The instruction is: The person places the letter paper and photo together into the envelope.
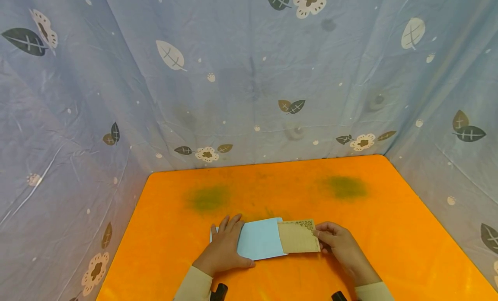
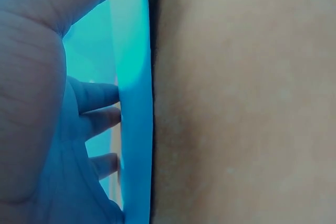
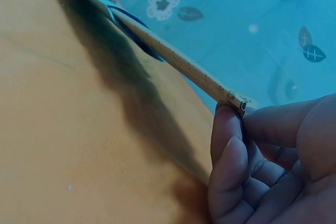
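A light blue envelope is in my left hand, thumb along its near edge and fingers at its far edge. Out of its right end sticks a tan sheet of paper with faint lines and a dark ornamental corner. My right hand pinches the sheet's right end between thumb and fingers. Seen nearly edge-on in the right wrist view, the sheet and envelope are raised above the table, with a shadow below. How much of the sheet lies inside the envelope is hidden.
The orange table has two dark greenish patches toward its back. A pale blue curtain printed with leaves and flowers encloses it at the back and both sides. Two black objects show at the lower edge near the wrists.
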Action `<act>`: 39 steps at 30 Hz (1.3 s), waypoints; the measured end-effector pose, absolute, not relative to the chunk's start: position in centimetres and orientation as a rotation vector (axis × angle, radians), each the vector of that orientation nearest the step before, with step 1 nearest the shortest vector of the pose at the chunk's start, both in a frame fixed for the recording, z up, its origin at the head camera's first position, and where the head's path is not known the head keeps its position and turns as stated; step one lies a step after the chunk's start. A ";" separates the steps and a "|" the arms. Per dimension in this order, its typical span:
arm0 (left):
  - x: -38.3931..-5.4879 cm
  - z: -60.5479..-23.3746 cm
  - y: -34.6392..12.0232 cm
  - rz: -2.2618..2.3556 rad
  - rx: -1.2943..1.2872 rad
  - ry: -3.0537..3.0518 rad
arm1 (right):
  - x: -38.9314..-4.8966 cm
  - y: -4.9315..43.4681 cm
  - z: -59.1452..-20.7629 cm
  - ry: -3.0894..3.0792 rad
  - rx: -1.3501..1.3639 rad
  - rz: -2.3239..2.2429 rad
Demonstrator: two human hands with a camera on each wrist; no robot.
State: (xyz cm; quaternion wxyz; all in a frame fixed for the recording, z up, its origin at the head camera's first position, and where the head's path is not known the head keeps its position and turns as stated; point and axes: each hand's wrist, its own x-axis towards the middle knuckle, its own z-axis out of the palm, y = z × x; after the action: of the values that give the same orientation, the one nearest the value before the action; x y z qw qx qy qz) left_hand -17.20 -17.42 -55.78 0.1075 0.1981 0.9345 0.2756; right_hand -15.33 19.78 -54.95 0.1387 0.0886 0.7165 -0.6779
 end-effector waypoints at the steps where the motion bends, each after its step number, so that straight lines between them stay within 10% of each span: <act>1: -17.2 -55.8 -17.4 0.806 0.584 2.752 | -15.4 19.7 -54.9 2.074 0.256 -1.956; 39: -17.3 -55.7 -17.5 0.844 0.586 2.736 | -15.5 17.1 -55.0 2.308 0.284 -1.802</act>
State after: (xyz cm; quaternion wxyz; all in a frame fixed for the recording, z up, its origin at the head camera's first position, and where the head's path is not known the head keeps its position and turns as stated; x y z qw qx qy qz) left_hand -17.27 -17.50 -55.75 0.1092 0.1993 0.9306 0.2870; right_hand -15.52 17.13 -54.96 0.0997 0.0959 0.7807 -0.6094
